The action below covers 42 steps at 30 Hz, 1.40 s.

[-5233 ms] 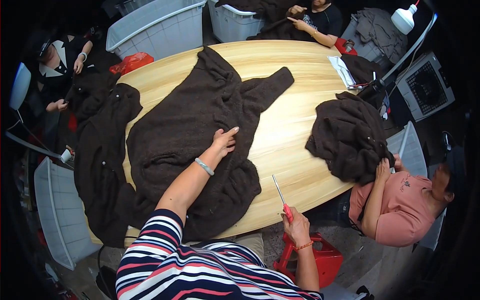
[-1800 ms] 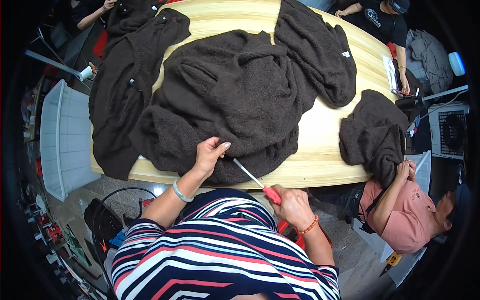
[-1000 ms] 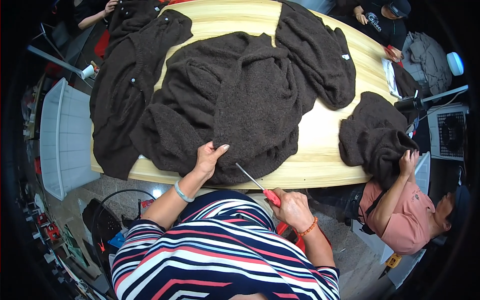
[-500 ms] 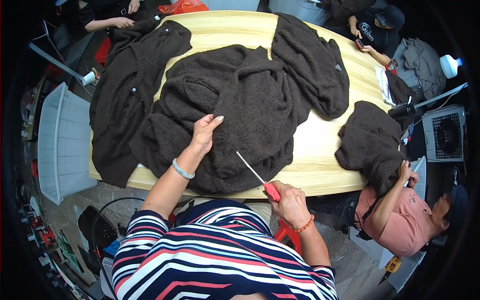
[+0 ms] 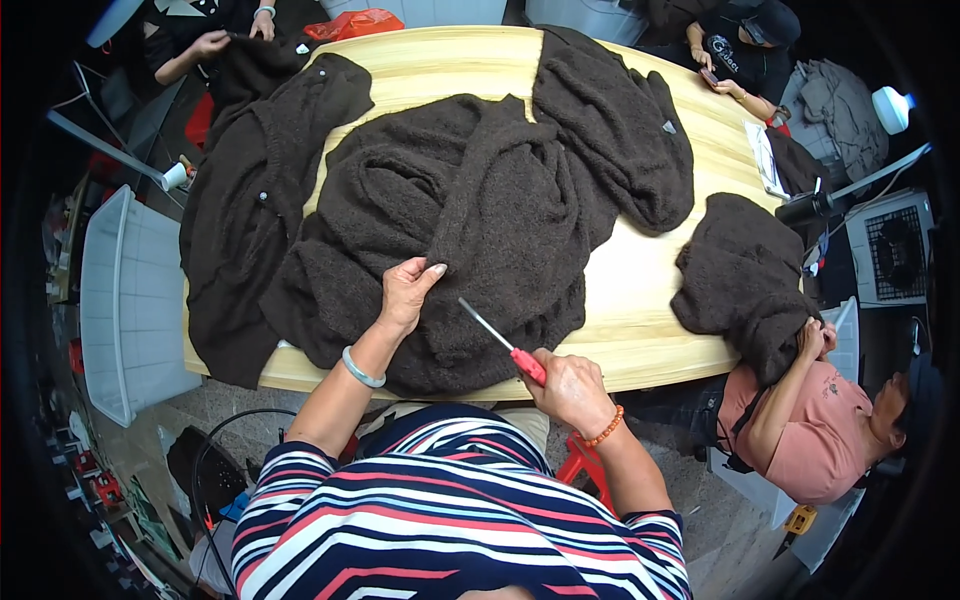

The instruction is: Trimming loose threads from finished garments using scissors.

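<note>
While the left hand [image 5: 408, 295] pinches a fold or edge of the garment [image 5: 505, 225] between thumb and fingers, the right hand [image 5: 575, 390] wraps its fingers around the red handle of the tool [image 5: 527, 366]. The garment lies bunched on the table [image 5: 625, 310], beneath the left fingertips and spreading beyond them and to both sides. The tool's thin shaft runs forward and leftward from the right fingers; its tip ends near the left fingertips, to their right and closer to the body. Whether the tip touches the cloth cannot be told.

For good control, hold the pinched cloth lightly taut so that it lies smooth beside the thumb. Angle the tip clear of the left fingers. Apply light pressure only: the fuzzy knit looks soft and may snag on a hard tip. Leave slack beyond the left fingers so that the garment's weight does not drag on the pinch. A second garment [image 5: 235, 225] lies left of these fingers; separate any overlapping folds.
</note>
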### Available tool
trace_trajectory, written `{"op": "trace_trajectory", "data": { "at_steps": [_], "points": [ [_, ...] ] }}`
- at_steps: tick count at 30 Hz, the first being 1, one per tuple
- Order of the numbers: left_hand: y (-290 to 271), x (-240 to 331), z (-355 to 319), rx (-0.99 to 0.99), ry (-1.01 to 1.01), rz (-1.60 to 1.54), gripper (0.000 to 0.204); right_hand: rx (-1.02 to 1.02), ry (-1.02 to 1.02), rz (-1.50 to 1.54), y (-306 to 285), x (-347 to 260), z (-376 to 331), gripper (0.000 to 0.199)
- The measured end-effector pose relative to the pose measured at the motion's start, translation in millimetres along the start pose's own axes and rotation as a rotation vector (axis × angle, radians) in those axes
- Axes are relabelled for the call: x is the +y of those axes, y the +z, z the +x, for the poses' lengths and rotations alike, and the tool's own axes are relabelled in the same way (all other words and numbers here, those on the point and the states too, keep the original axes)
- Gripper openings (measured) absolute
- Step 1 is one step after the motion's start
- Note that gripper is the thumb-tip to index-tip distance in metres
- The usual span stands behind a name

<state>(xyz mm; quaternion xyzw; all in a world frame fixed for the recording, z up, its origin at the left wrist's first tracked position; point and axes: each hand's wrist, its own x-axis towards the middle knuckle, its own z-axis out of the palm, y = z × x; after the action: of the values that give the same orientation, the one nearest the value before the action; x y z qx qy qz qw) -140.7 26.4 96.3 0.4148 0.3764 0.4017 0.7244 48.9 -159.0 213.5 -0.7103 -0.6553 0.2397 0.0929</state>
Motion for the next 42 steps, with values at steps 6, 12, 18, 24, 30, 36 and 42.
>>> {"op": "trace_trajectory", "data": {
  "at_steps": [6, 12, 18, 24, 30, 36, 42],
  "points": [
    [-5, -6, -8, 0.009, -0.059, -0.011, 0.006, -0.092, 0.090, 0.035, -1, -7, -1, 0.020],
    [-17, -19, -43, -0.081, -0.303, 0.018, 0.006, -0.004, 0.047, -0.010, 2, 3, -13, 0.014],
    [-9, -26, -44, -0.040, -0.230, 0.033, 0.005, -0.120, 0.049, -0.025, 10, 4, -24, 0.018],
    [-17, -26, -41, -0.136, -0.112, 0.092, 0.003, -0.105, 0.121, -0.007, -1, 2, -30, 0.020],
    [11, -2, -30, -0.222, -0.082, 0.351, 0.007, -0.126, 0.015, 0.112, 8, 4, -23, 0.020],
    [58, 66, 13, -0.446, 0.182, 0.364, 0.009, -0.220, -0.061, 0.208, 20, 1, 3, 0.039],
    [47, 81, 13, -0.500, 0.452, 0.561, 0.022, 0.020, 0.198, 0.164, 40, 44, 64, 0.061]
  ]
}}
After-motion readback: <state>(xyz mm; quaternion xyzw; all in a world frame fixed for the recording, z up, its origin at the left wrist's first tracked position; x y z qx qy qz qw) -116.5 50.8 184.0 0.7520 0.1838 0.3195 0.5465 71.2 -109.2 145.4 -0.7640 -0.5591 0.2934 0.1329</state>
